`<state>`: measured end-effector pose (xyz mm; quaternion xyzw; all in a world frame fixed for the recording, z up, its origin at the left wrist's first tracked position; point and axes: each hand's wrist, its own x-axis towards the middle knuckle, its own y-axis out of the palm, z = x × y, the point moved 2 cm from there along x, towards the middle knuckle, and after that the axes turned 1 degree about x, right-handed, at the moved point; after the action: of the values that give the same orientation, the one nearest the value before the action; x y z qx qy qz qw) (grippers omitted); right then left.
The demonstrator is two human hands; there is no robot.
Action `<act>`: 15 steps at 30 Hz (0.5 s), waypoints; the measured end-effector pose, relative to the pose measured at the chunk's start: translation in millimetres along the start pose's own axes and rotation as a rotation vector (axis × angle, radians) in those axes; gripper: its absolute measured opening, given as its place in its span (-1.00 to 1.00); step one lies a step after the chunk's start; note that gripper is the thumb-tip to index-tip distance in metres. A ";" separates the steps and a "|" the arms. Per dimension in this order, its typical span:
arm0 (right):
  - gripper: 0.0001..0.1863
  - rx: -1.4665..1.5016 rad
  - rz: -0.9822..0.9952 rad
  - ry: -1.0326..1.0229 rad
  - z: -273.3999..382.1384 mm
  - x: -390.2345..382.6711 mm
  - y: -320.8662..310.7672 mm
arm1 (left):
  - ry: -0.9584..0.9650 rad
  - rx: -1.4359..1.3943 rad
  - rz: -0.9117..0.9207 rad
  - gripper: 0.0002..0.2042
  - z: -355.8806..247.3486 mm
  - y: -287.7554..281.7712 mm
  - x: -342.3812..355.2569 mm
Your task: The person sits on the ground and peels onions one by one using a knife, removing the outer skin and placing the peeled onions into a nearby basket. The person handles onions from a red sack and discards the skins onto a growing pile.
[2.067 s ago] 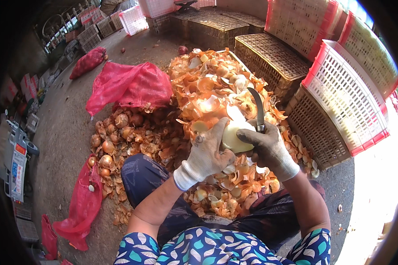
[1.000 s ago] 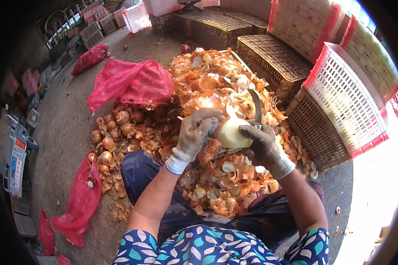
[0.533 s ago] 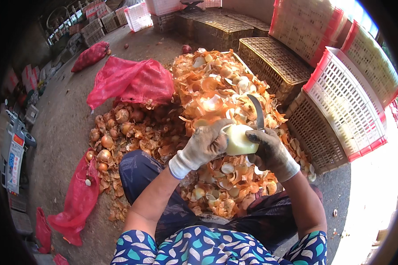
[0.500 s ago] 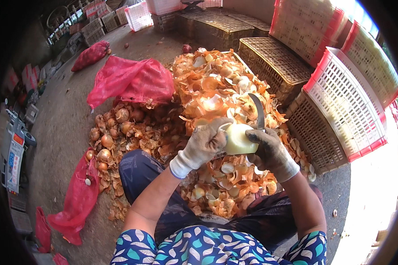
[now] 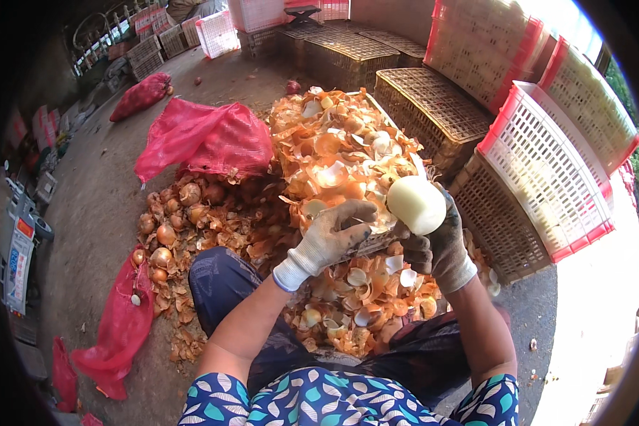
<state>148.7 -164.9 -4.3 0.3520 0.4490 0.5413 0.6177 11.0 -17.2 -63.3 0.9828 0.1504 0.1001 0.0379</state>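
A smooth, pale peeled onion (image 5: pixel 417 205) rests in my right hand (image 5: pixel 444 245), whose gloved thumb and fingers press around its right and lower sides. No knife blade shows clearly at this moment. My left hand (image 5: pixel 331 233), in a soiled white glove, hovers to the left of the onion, apart from it, with fingers bent but parted and nothing visible in them. Beneath both hands lies a heap of orange and white onion skins (image 5: pixel 334 142), piled high on a crate whose rim (image 5: pixel 383 113) shows. More peelings (image 5: pixel 355 305) lie between my legs.
Unpeeled onions (image 5: pixel 166 235) lie to the left below a red mesh sack (image 5: pixel 206 138). Another mesh sack (image 5: pixel 121 326) lies flat nearer me. Crates with red edges (image 5: pixel 547 177) stand at the right, beside brown lidded baskets (image 5: pixel 440 106). A filled red sack (image 5: pixel 140 96) lies farther off.
My left hand has let go of the onion and moved apart from it. My right hand has raised and turned the onion up and to the right; the knife blade has gone from view.
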 end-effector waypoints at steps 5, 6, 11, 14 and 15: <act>-0.38 -0.099 -0.283 -0.240 0.8 -11.5 -6.2 | -0.132 -0.045 -0.039 -0.65 -15.3 15.9 0.3; -0.40 -0.205 -0.319 -0.264 6.8 -13.0 -14.9 | -0.099 -0.073 -0.035 -0.64 -9.3 13.5 -1.6; -0.28 0.003 -0.446 -0.615 99.3 -34.8 20.1 | -0.250 -0.195 -0.080 -0.74 -31.0 9.8 -10.0; -0.25 -0.087 0.054 -0.775 247.4 -107.0 34.3 | -0.215 -0.239 -0.021 -0.73 -37.0 14.0 -6.4; -0.32 -0.234 0.056 -0.888 283.9 -129.1 26.0 | -0.203 -0.240 0.001 -0.70 -39.5 18.0 -6.2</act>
<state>403.7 -273.1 141.2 0.4898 0.0673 0.4016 0.7709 2.1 -34.5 -24.0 0.9763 0.1324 0.0176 0.1702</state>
